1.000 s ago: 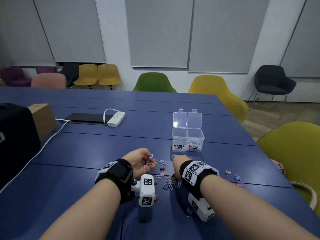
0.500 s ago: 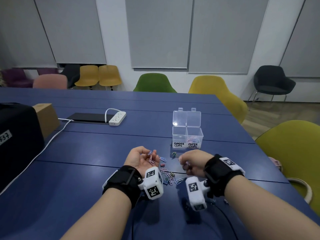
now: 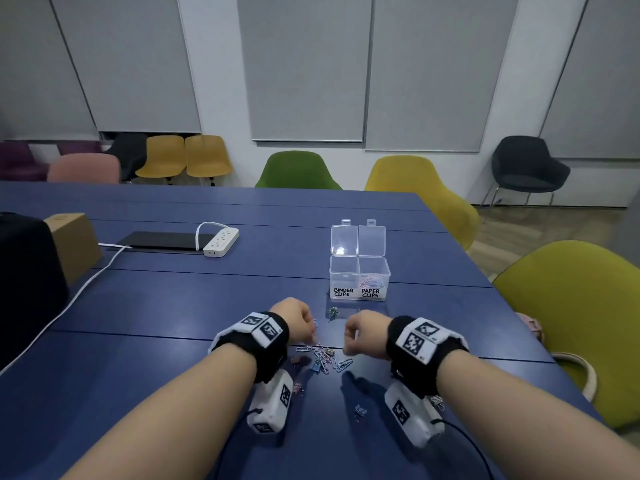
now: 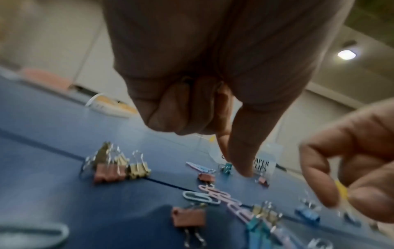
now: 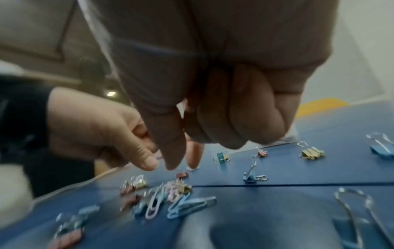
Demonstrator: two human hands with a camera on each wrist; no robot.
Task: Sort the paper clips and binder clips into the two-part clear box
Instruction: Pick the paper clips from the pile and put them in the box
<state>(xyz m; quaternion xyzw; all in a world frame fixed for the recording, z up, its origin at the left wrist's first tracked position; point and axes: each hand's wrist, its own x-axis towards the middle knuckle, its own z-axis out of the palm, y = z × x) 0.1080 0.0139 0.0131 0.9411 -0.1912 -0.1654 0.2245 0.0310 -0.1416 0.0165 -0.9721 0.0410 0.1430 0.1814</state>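
Observation:
The clear two-part box (image 3: 343,271) stands open, labelled BINDER CLIPS and PAPER CLIPS, with pastel paper clips (image 3: 372,281) in its right part. Near me lies a mixed pile of clips (image 3: 325,360). My left hand (image 3: 300,323) hovers palm down at the pile's left. Its fingers are curled over the paper clips gathered in the palm, and one finger (image 4: 243,151) points at the table. My right hand (image 5: 183,161) is curled at the pile's right, with thumb and forefinger tips closing on a pale paper clip (image 5: 192,168). A teal binder clip (image 3: 333,311) lies between the hands and the box.
On the blue table (image 3: 173,306), a white power strip (image 3: 221,241) and its cable lie at the far left. A cardboard box (image 3: 74,244) and a black case (image 3: 27,282) stand beside them. A blue binder clip (image 3: 360,410) lies near me. A yellow-green chair (image 3: 581,323) stands at the table's right edge.
My left hand has turned from palm up, showing its paper clips, to palm down with fingers curled. My right hand has come back down to the pile.

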